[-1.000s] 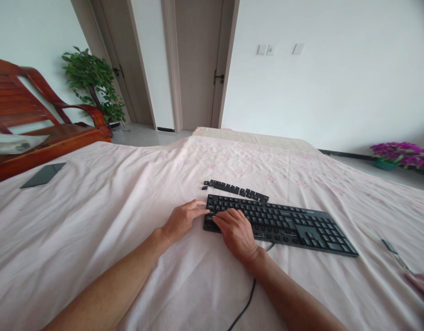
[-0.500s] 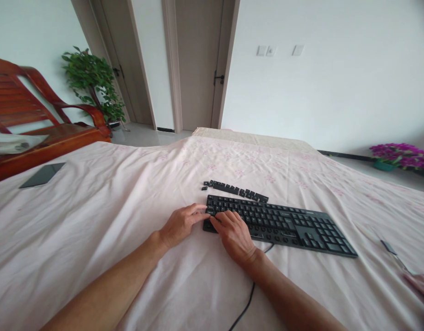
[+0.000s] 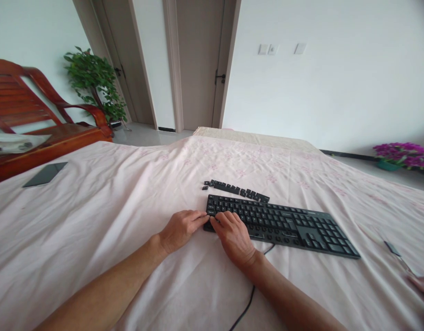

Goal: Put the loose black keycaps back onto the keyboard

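Note:
A black keyboard [image 3: 277, 216] lies on the pale pink floral cloth [image 3: 136, 202]. Along its near side, rows show bare key sockets where the caps are off. At the keyboard's left end is my left hand [image 3: 184, 228], its fingers drawn together and tips touching the edge keys. My right hand [image 3: 234, 236] rests over the left part of the keyboard, fingers curled and thumb close to the left fingertips. Whatever the two hands pinch is too small and covered to make out. Loose black keycaps [image 3: 228, 187] lie in a line just beyond the keyboard.
The keyboard's cable [image 3: 250, 299] runs toward me. A dark flat tablet-like object [image 3: 45, 174] lies at far left, and a small slim tool [image 3: 392, 249] at right. Beyond stand a wooden bench [image 3: 60, 124], a green plant [image 3: 93, 82] and purple flowers [image 3: 403, 154].
My left fingers, earlier a little apart, have closed together and shifted slightly down along the keyboard's left edge. My right hand stays nearly in place. The loose keycaps look unchanged.

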### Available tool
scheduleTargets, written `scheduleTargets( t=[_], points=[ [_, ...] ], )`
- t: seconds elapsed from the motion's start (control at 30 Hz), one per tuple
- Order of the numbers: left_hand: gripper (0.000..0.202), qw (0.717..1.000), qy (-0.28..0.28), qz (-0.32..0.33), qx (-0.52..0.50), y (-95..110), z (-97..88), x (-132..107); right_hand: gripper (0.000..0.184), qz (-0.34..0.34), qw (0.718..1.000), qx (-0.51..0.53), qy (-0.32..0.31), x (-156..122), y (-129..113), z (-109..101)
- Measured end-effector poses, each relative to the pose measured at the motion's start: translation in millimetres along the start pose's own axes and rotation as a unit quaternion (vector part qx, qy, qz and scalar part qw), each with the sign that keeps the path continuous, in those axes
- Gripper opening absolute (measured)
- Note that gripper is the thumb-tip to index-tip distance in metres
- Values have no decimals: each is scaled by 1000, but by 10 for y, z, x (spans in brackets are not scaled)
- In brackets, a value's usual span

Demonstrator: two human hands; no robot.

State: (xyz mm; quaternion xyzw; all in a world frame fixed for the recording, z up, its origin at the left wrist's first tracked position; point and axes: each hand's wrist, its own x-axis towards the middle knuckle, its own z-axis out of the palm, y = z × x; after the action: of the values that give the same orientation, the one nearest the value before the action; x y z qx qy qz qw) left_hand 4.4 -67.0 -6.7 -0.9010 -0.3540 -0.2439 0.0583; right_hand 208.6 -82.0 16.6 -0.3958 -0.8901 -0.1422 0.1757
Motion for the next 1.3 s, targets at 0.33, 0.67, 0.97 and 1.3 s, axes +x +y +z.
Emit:
scheduleTargets(
  t=[0.33,0.67,0.97,1.3],
  points=[
    [26,999,35,1,32,55,2,31,12,34,998,33,-48,18,-23,-21],
    [27,998,34,-5,51,76,32,16,27,79,991,107,-32,-40,26,-54],
    [31,999,34,-8,41,42,51,2,24,101,977,188,19,-9,126,30],
    [28,999,32,-12,21,48,43,9,23,92,983,161,10,21,114,27]
  ],
)
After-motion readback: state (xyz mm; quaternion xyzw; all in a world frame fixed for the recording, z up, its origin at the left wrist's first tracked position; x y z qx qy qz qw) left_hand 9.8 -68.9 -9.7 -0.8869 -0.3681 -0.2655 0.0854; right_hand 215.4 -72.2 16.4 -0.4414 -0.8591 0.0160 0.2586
